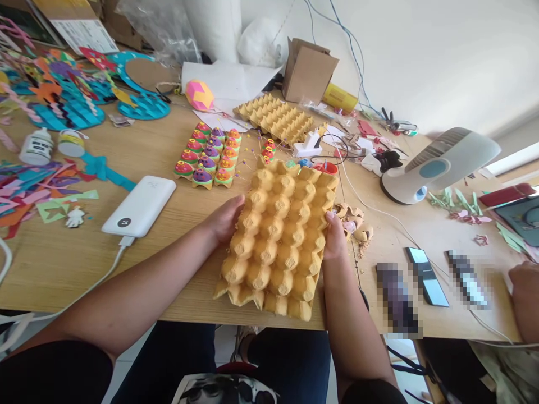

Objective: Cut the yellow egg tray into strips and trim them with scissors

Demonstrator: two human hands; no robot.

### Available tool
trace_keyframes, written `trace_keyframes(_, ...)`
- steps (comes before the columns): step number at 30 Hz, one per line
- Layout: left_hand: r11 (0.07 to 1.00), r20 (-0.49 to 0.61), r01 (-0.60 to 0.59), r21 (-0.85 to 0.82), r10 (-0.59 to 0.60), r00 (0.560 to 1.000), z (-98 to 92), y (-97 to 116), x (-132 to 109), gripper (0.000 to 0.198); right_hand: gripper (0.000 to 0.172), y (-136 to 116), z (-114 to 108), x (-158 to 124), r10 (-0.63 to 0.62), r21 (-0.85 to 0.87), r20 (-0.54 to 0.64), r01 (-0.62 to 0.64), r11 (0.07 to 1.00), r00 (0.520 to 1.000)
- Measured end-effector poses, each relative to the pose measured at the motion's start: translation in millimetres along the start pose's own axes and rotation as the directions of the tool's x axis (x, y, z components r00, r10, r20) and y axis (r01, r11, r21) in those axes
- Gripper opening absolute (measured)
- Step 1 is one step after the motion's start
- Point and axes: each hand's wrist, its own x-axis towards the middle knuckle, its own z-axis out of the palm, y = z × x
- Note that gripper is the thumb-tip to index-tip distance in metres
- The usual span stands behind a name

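Observation:
A yellow-brown cardboard egg tray [275, 238] is held tilted over the table's front edge, its rows of bumps facing me. My left hand [229, 219] grips its left side, with the fingers hidden behind it. On the opposite side my right hand [334, 235] holds the edge, thumb showing. Beyond the tray stand rows of painted egg-cup pieces [208, 154] in red, purple and orange with green bases. A smaller red pair [268, 150] sits just behind the tray's top. Cut cardboard scraps [356, 221] lie close to my right hand.
Another egg tray [275, 118] lies farther back. A white power bank [140, 206] with a cable is at left, near paper strips [37, 193] and a glue bottle [37, 147]. To the right are a fan [438, 163], a phone [427, 276] and another person's hand [524, 294].

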Motion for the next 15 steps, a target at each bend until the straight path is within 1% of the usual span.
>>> trace_keyframes(3, 0.995, -0.033, 0.082, 0.047, -0.081, 0.996, 5.8, 0.4, -3.8, 0.073, 0.061, 1.5, -1.1, -0.1, -0.008, -0.029, 0.019, 0.008, 1.000, 1.000)
trace_keyframes(6, 0.992, -0.074, 0.087, 0.091, -0.081, 0.994, 11.9, 3.9, -6.4, 0.064, 0.064, 3.2, -2.2, -0.7, 0.023, -0.071, 0.096, -0.016, 0.997, 0.995)
trace_keyframes(8, 0.990, -0.092, 0.095, 0.106, -0.085, 0.992, 13.7, 6.3, -6.6, 0.058, 0.058, 3.0, -3.1, -0.6, 0.060, -0.100, 0.119, -0.049, 0.994, 0.991)
trace_keyframes(10, 0.986, -0.102, 0.119, 0.113, -0.108, 0.989, 13.1, 7.9, -6.1, 0.054, 0.050, 2.1, -3.9, -0.1, 0.101, -0.120, 0.111, -0.088, 0.989, 0.989)
trace_keyframes(12, 0.980, -0.101, 0.169, 0.109, -0.158, 0.982, 10.8, 8.9, -5.8, 0.052, 0.043, 1.3, -4.3, 0.5, 0.130, -0.124, 0.093, -0.118, 0.985, 0.987)
trace_keyframes(15, 0.962, -0.085, 0.257, 0.097, -0.249, 0.965, 7.1, 10.4, -6.9, 0.050, 0.039, 0.9, -4.1, 0.6, 0.141, -0.118, 0.073, -0.132, 0.984, 0.987)
